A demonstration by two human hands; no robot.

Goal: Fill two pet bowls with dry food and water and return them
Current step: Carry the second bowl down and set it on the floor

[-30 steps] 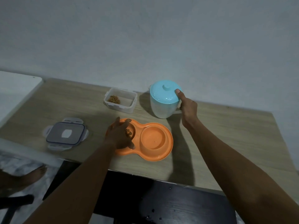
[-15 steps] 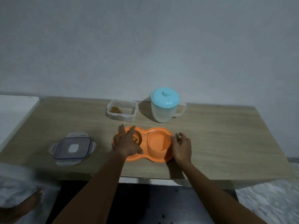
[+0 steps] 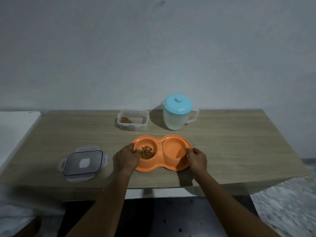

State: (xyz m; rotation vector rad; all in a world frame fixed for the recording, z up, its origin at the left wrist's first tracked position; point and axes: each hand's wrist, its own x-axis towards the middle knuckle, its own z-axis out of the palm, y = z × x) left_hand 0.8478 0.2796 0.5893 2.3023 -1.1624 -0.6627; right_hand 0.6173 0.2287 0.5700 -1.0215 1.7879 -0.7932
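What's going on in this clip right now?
A person grips an orange double pet bowl at both ends on a wooden table, left hand at the kibble side, right hand at the other. The left well holds dry food; whether the right well holds water cannot be told. Behind stand an open food container with a little kibble left and a lidded pitcher. The container's lid lies to the left.

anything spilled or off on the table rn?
No spill visible. Only loose end: the container lid lies off, left of the orange double bowl, while the food container sits open. Left hand and right hand grip the bowl's ends.
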